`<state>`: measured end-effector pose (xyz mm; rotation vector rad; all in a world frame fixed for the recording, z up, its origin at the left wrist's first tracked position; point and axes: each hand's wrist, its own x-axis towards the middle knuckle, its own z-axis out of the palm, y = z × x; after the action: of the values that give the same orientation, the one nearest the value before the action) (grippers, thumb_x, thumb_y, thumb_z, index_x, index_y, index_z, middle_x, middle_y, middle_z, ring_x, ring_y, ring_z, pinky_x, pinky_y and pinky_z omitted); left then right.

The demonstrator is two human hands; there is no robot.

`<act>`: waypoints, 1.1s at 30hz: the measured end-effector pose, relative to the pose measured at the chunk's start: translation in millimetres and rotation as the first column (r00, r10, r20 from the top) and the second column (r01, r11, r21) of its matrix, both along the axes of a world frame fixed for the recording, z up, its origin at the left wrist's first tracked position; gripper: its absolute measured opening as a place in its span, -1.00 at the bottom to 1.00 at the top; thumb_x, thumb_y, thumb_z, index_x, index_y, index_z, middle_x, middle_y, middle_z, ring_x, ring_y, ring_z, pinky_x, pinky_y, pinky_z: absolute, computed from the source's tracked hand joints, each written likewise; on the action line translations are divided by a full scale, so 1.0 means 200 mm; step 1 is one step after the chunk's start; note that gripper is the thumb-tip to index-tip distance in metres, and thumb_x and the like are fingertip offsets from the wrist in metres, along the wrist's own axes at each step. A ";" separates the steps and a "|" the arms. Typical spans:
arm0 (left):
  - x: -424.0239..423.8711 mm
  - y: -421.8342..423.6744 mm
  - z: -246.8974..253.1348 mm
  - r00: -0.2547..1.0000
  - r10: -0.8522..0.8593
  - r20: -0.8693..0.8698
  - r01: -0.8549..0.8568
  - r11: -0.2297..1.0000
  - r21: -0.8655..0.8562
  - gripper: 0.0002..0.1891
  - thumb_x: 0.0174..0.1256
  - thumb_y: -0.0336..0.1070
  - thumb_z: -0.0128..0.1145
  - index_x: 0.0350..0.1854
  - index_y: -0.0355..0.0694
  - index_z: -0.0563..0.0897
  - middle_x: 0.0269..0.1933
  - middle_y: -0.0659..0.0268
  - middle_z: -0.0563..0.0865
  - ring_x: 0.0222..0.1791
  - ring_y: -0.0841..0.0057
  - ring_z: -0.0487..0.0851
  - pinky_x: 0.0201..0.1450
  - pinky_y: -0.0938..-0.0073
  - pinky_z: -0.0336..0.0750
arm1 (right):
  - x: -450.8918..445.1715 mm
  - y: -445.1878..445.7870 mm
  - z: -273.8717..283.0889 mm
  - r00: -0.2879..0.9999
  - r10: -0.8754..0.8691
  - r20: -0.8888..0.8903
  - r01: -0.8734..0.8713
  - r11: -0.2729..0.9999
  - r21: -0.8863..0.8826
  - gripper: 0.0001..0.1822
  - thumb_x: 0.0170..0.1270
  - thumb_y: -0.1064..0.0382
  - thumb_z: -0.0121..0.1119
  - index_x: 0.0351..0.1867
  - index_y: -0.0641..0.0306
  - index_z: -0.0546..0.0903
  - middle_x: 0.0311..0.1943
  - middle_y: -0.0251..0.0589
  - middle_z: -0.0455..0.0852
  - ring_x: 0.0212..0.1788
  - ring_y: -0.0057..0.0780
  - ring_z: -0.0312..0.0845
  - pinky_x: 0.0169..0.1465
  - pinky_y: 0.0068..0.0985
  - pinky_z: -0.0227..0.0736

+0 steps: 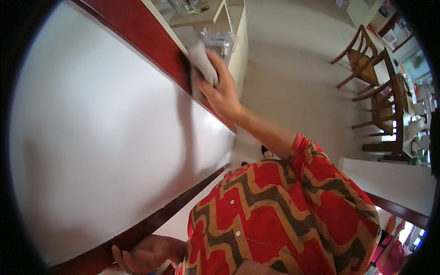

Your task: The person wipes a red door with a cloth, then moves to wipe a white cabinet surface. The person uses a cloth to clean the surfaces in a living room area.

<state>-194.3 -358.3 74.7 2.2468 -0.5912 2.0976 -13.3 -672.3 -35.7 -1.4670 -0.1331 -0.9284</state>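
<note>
My right hand [223,91] grips a pale, folded cloth [203,62], blurred by movement. The cloth is against or very close to the red wooden trim [147,37] along the white panel [113,120]; contact is not clear. At the lower left, my left hand [147,252] is half curled with its fingers apart and nothing visible in it. It lies beside the dark red lower trim [137,228] of the panel. Just behind the cloth is a clear plastic wrapping [221,36] on a cream shelf unit [242,41].
Glass vessels [190,5] stand on the shelf at the top. Wooden chairs [364,62] and a cluttered table [407,123] are at the right, across the tiled floor [292,86]. A low white wall [385,175] juts in at the right.
</note>
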 end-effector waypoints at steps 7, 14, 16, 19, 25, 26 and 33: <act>0.01 0.02 -0.02 1.000 -0.015 0.000 0.015 1.000 -0.021 -0.71 0.48 -0.30 -0.11 -0.06 -0.39 0.62 0.03 0.02 0.69 0.19 0.10 0.62 0.44 -0.20 0.25 | 0.08 0.07 0.03 0.986 -0.089 0.140 0.110 0.982 -0.151 -0.27 0.21 0.53 0.20 0.44 0.29 0.26 0.39 0.14 0.25 0.36 0.12 0.28 0.44 -0.30 0.20; 0.03 0.04 -0.01 1.000 -0.011 0.002 0.011 1.000 -0.014 -0.68 0.44 -0.28 -0.10 -0.03 -0.39 0.64 0.10 -0.01 0.67 0.23 0.10 0.59 0.48 -0.20 0.18 | -0.19 0.19 -0.98 0.848 0.059 -0.528 -0.134 0.985 -0.105 -0.29 0.32 0.43 0.17 0.49 0.26 0.21 0.31 0.08 0.38 0.40 -0.02 0.29 0.44 -0.30 0.22; 0.05 0.05 0.03 1.000 -0.021 0.015 0.021 1.000 -0.004 -0.67 0.43 -0.27 -0.10 -0.02 -0.39 0.64 0.12 -0.02 0.66 0.25 0.10 0.58 0.49 -0.20 0.16 | -0.25 0.12 -1.35 0.567 0.150 -0.810 -0.194 0.980 0.046 -0.27 0.26 0.34 0.21 0.47 0.23 0.25 0.15 0.07 0.55 0.31 -0.02 0.42 0.40 -0.28 0.29; 0.08 0.07 0.04 0.999 -0.037 0.019 0.037 0.999 -0.003 -0.66 0.41 -0.27 -0.10 -0.01 -0.39 0.65 0.15 -0.03 0.65 0.26 0.10 0.56 0.50 -0.20 0.12 | -0.37 0.02 -1.59 0.311 0.073 -0.948 0.059 0.994 0.095 -0.29 0.19 0.30 0.22 0.42 0.24 0.33 0.00 0.04 0.67 0.07 -0.09 0.63 0.14 -0.27 0.53; 0.14 0.13 0.11 0.998 -0.062 0.003 0.063 0.998 -0.032 -0.63 0.38 -0.25 -0.09 0.01 -0.39 0.66 0.22 -0.06 0.63 0.30 0.09 0.53 0.53 -0.20 0.06 | -0.26 0.01 -1.12 0.375 0.408 -0.832 0.160 0.856 0.492 -0.33 0.21 0.33 0.25 0.38 0.30 0.33 -0.04 -0.05 0.68 -0.17 -0.29 0.68 -0.20 -0.36 0.62; 0.15 0.14 0.13 0.996 -0.084 -0.001 0.084 0.996 -0.039 -0.62 0.37 -0.25 -0.09 0.02 -0.39 0.66 0.23 -0.06 0.62 0.31 0.09 0.52 0.54 -0.20 0.05 | -0.24 0.06 -0.92 0.457 0.407 -0.791 0.122 0.852 0.509 -0.34 0.23 0.35 0.24 0.38 0.32 0.33 -0.06 -0.07 0.68 -0.18 -0.31 0.67 -0.18 -0.41 0.61; 0.18 0.14 0.10 0.994 0.110 -0.018 -0.110 0.993 -0.047 -0.69 0.38 -0.22 0.00 -0.08 -0.36 0.66 0.26 -0.02 0.56 0.42 0.08 0.38 0.37 -0.18 0.38 | 0.03 0.28 -0.47 0.980 0.113 -0.164 -0.105 0.993 0.059 -0.40 0.22 0.52 0.23 0.31 0.28 0.37 0.27 0.12 0.40 0.32 0.09 0.35 0.37 -0.27 0.33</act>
<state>-158.1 -329.5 95.3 2.3176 -0.4202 2.1162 -8.1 -615.5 -130.6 -1.4699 -0.0655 -0.7115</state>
